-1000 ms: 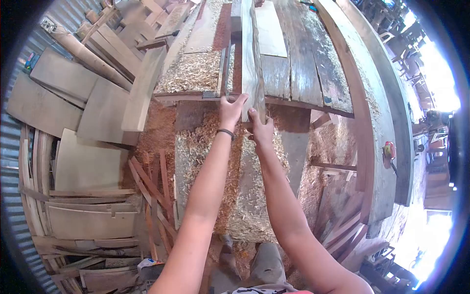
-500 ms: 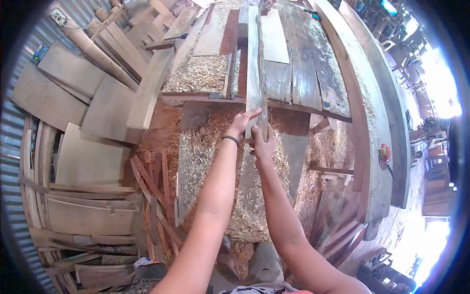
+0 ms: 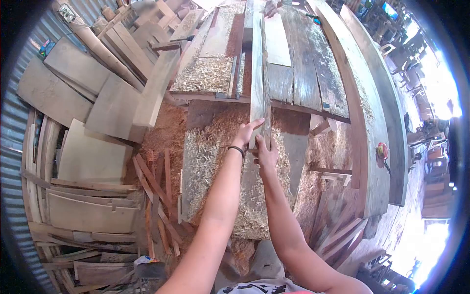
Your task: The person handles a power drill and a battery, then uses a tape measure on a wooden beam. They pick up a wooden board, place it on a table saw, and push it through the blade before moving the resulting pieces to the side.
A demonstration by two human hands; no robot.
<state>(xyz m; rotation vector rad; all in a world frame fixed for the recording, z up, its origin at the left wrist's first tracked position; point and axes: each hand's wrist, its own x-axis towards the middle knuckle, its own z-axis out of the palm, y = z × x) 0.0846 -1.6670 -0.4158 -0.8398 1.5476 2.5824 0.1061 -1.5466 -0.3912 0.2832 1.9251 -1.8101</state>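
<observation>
A long wooden plank (image 3: pixel 258 73) runs away from me across the workbench, its near end jutting past the bench edge. My left hand (image 3: pixel 248 132) is closed on the plank's left side close to that end, thumb lying over the top face. On the right side, a little nearer to me, my right hand (image 3: pixel 266 151) grips the same plank with its thumb on top. The fingers beneath are partly hidden. At the plank's far end another person's hand (image 3: pixel 270 9) shows, small and partly cut off by the frame.
Wood shavings (image 3: pixel 203 76) cover part of the workbench (image 3: pixel 303 78) and the board below it. Thick long beams (image 3: pixel 364 98) lie on the right, with a red tape measure (image 3: pixel 382 151) on one. Boards (image 3: pixel 95 157) and thin offcuts (image 3: pixel 155 181) are stacked at left.
The plank has come slightly toward me, with both hands moving down along with it. My view has shifted a little. Both grips stay closed.
</observation>
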